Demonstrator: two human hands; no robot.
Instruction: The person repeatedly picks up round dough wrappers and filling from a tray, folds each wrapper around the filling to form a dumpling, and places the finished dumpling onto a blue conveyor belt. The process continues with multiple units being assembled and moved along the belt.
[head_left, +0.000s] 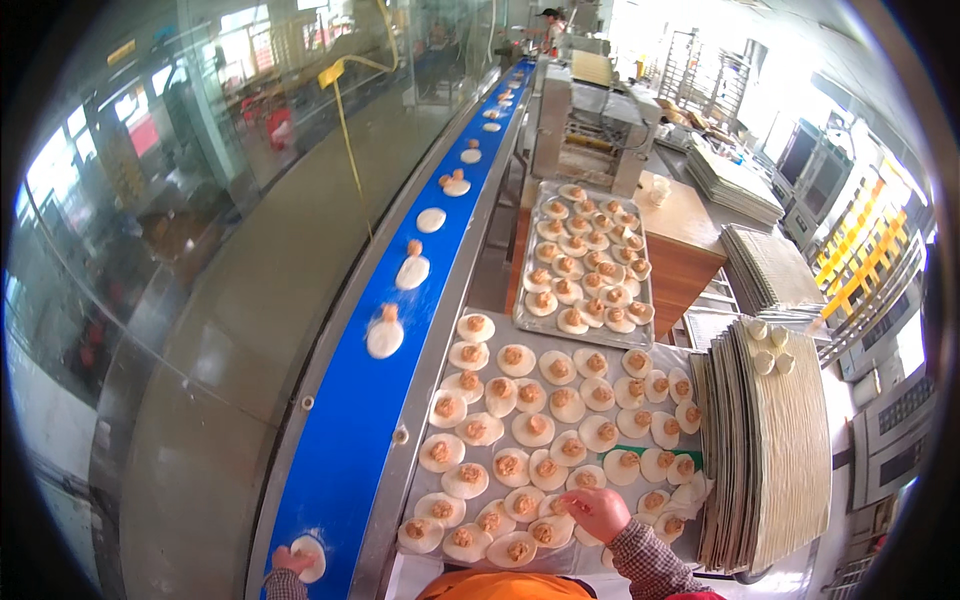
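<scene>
At the near end of the blue conveyor belt (337, 450), my left hand (285, 559) has its fingers over the edge of a flat white dough disc (313, 562). My right hand (600, 514) is low over the steel worktable (499, 330), fingertips bunched at a dough disc with filling (556, 506). Whether those fingers pinch anything is hidden. Around it, many dough rounds (532, 429) lie flat, each topped with a lump of orange-brown filling (536, 425). Farther up the belt come more discs (385, 339), some with a filling lump (389, 312) beside or at their edge.
Right of the dough rounds stands a tall stack of pale, ridged sheets (787, 450) with several small dough balls (780, 335) on top. Beyond the worktable, a metal tray (525, 315) holds more filled rounds. A machine (592, 127) and a person (553, 30) are farther back.
</scene>
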